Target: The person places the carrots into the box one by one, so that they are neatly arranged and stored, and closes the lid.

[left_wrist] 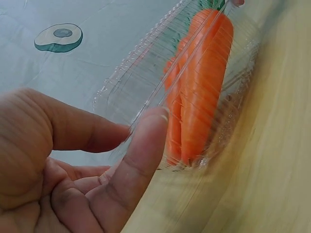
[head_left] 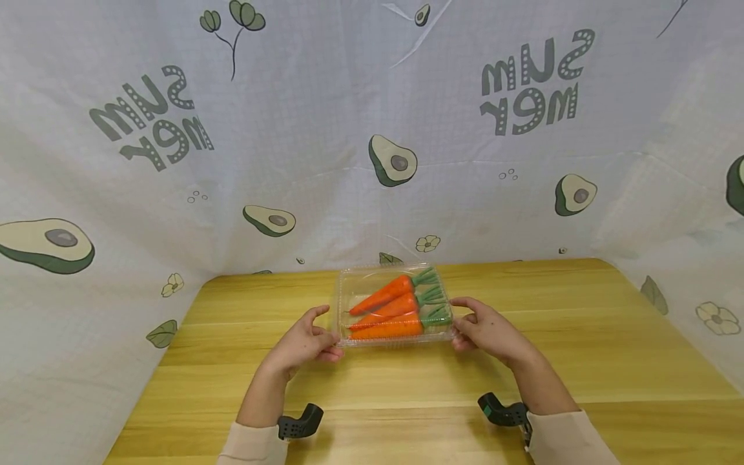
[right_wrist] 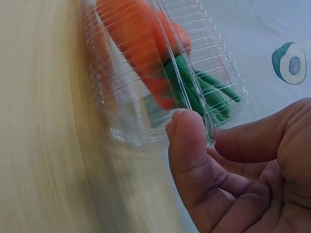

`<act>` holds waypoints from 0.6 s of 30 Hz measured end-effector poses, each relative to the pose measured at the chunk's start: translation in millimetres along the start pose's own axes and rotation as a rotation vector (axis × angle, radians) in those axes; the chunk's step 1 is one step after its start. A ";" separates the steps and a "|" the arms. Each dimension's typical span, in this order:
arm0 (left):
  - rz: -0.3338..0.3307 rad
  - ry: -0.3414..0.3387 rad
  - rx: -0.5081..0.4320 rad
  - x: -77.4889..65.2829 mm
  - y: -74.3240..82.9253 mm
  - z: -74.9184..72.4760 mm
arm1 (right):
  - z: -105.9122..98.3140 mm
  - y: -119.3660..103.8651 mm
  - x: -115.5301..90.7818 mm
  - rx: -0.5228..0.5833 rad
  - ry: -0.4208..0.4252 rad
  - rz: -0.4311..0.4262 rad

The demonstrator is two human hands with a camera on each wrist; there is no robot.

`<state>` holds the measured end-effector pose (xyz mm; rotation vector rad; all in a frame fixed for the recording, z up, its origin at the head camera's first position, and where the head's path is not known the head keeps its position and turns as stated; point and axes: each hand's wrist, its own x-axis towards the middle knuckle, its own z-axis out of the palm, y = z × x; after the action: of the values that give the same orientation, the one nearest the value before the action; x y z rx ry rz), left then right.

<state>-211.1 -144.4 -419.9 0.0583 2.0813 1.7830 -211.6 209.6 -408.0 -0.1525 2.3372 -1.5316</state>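
A clear plastic container (head_left: 353, 284) with a ridged rim is at the middle of the table, its lid down. Inside lie three orange carrots (head_left: 388, 330) with green tops pointing right. At its near left corner, my left hand (head_left: 302, 340) pinches the rim between thumb and finger. My right hand (head_left: 491, 330) pinches the rim at the near right corner in the same way. Both wrist views show the thumb (left_wrist: 146, 141) and finger meeting at the plastic edge. Whether the container's base touches the table cannot be told.
The yellow wood-grain table (head_left: 407, 394) runs out to both sides. Behind it and along its sides hangs a white cloth (head_left: 325, 129) printed with avocados and lettering. A black wrist camera (head_left: 300, 423) sits on each forearm.
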 end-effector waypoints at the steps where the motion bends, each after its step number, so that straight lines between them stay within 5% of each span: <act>1: -0.001 0.000 -0.005 0.0 -0.3 0.0 | 0.2 0.3 0.2 -0.004 0.005 -0.001; 18: 0.019 -0.080 -0.102 5.6 -7.6 -1.6 | 11.7 7.9 11.0 0.090 0.092 0.093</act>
<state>-215.0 -145.7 -428.6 0.1196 1.9373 1.8640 -217.1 199.7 -421.8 0.0491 2.3045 -1.6261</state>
